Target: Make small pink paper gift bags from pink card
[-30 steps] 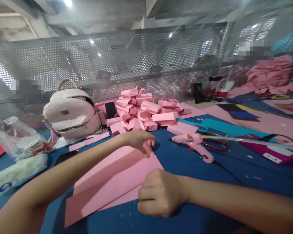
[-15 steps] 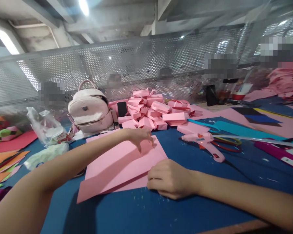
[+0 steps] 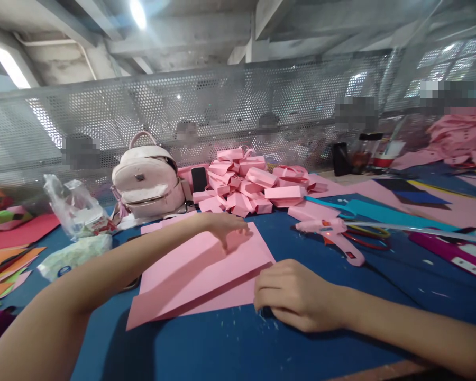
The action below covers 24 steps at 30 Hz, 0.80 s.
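A pink paper sheet (image 3: 190, 280) lies folded on the blue table (image 3: 238, 349), its upper layer slanting over the lower one. My left hand (image 3: 227, 226) reaches across and presses its fingertips on the sheet's far right corner. At the sheet's right edge my right hand (image 3: 295, 294) rests as a loose fist, its fingers pinching the edge of the paper. A pile of folded pink paper boxes (image 3: 248, 182) sits just beyond the sheet.
A pink glue gun (image 3: 331, 233) and scissors (image 3: 371, 236) lie right of the sheet. A pale backpack (image 3: 148, 182) and a phone (image 3: 199, 179) stand at the back, a plastic bag (image 3: 79, 211) and coloured paper (image 3: 11, 254) at the left. A perforated metal screen (image 3: 222, 116) closes the far side.
The view shifted and steadied. My right hand slid right along the sheet's edge, and the upper layer now lies lower over the sheet. My left hand stays on the far corner.
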{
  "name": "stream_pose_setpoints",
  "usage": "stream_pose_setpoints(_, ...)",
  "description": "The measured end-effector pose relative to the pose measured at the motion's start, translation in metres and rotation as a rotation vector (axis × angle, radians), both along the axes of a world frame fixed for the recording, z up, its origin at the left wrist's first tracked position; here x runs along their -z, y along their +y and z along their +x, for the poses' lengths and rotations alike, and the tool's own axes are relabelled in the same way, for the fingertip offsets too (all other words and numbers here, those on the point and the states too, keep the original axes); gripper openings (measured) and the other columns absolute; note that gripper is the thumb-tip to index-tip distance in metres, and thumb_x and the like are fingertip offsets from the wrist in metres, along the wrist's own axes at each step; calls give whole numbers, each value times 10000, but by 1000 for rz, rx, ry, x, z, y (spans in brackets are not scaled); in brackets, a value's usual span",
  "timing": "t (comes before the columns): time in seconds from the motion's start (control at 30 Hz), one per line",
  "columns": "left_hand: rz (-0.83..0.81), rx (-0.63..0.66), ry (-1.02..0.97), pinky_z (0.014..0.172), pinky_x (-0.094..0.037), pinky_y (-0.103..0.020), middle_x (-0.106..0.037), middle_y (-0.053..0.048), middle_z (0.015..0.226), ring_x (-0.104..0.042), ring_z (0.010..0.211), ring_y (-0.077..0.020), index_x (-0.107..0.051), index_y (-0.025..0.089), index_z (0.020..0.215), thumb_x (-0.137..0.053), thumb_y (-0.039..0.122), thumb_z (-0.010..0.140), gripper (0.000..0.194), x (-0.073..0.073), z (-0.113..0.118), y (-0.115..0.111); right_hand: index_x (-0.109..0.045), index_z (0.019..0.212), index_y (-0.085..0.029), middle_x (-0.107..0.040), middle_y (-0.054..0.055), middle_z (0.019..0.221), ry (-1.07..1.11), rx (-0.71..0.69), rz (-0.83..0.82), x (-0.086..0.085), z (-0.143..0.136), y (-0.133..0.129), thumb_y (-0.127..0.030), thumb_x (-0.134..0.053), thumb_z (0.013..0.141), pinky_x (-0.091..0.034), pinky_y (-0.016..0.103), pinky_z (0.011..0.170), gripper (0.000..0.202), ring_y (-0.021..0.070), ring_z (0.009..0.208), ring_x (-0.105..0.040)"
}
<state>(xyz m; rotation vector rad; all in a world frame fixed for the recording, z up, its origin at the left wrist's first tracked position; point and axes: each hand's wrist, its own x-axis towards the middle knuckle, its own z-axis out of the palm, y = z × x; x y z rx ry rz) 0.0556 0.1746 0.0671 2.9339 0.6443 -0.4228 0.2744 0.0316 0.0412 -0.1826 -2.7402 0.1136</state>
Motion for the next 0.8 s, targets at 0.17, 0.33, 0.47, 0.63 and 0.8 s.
stream_pose_setpoints(0.17,-16,11,87,920,-555,-461,-621,-99,1260,-644,1087,-246,-604,159,1251,-638,353,978,337,0,14,8,-619,944,-205,-687,24,851,-13,-3,1,2,-4,-1,-96,-429,907,-397,290,667,222,167,745,-594)
stream_pose_setpoints(0.33,-19,-22,73,931,-551,-472,-595,-108,1308,-631,1117,-258,-578,168,1298,-637,353,978,374,-2,12,7,-624,943,-202,-679,21,853,-20,-17,-3,2,-5,-2,-103,-440,901,-382,293,640,213,166,727,-576)
stream_pose_setpoints(0.47,-45,-58,73,925,-555,-469,-590,-109,1314,-631,1115,-258,-568,171,1312,-638,352,978,386,-1,11,7,-631,946,-201,-688,26,861,-22,-6,-10,4,-1,0,-94,-431,900,-395,293,659,231,169,746,-591)
stream_pose_setpoints(0.63,-98,-92,58,934,-551,-477,-590,-109,1318,-629,1124,-261,-577,169,1301,-639,351,977,376,3,17,14,-639,941,-200,-693,29,858,-40,-2,-16,6,5,-1,-113,-432,907,-408,296,671,227,177,747,-593)
stream_pose_setpoints(0.8,-208,-90,-42,928,-555,-466,-611,-102,1287,-639,1104,-252,-595,166,1276,-636,350,980,351,2,6,14,-632,945,-206,-691,29,882,44,186,-115,3,12,2,-94,-431,911,-422,300,694,233,178,778,-614)
